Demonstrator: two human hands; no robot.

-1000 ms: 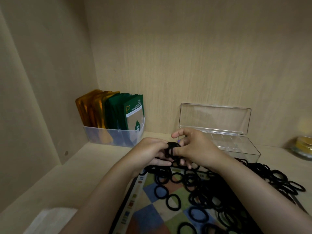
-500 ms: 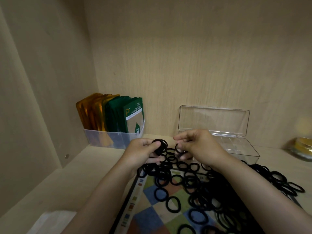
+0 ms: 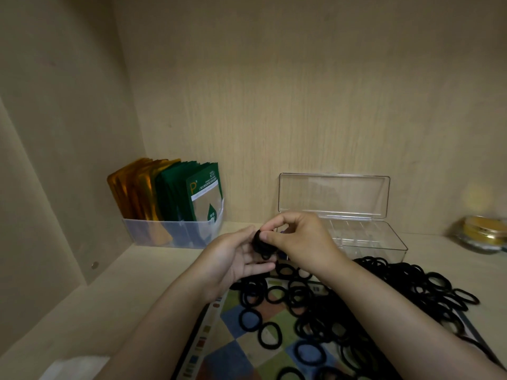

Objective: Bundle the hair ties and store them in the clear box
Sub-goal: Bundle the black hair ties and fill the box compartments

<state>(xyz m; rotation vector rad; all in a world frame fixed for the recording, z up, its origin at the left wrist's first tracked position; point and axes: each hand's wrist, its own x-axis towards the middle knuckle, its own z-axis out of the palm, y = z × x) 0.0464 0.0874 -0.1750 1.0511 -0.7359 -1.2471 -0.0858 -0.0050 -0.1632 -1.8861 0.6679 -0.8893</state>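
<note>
A small bundle of black hair ties (image 3: 260, 244) sits pinched between both hands, raised just in front of the clear box (image 3: 367, 239) and a little to its left. Half a second ago the hands were apart, each holding ties separately; now they have come back together on one clump, which suggests the loose ties are being gathered or wrapped into a single bundle, not yet ready to drop in. The right hand (image 3: 301, 239) is closed on the bundle's top, thumb and forefinger clamped over it, while the left hand (image 3: 233, 256) cups it from below with fingers half curled against it. The clear box stands with its lid (image 3: 333, 194) tipped up against the back wall, and its compartments look bare, so storing appears hardly begun. In front of the box and spreading to its right, a large pile of loose hair ties (image 3: 356, 311) lies over a checkered mat (image 3: 236, 355) on the shelf. Well left of the box, a low bin (image 3: 170, 234) holds orange and green packets (image 3: 175, 190); far right of it a gold-lidded jar (image 3: 485, 233) sits blurred.
</note>
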